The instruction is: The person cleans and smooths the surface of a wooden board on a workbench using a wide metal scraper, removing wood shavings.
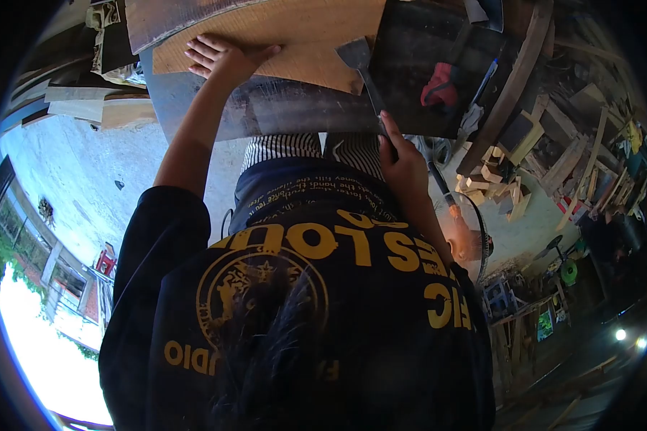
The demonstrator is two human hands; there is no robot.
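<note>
My left hand lies flat on a light brown wooden board, fingers spread and thumb pointing right. In my right hand is a scraper with a long dark handle and a wide flat blade. Its blade overlaps the right end of the board in this view. The board rests on a dark worktop in front of my lap. Along the board's far edge is another, darker wooden piece.
Right of the scraper lie a red-and-black item and a blue-and-white tool. A long wooden beam borders the worktop. Wood offcuts are heaped on the floor at right, near a fan. Flat sheets sit at left.
</note>
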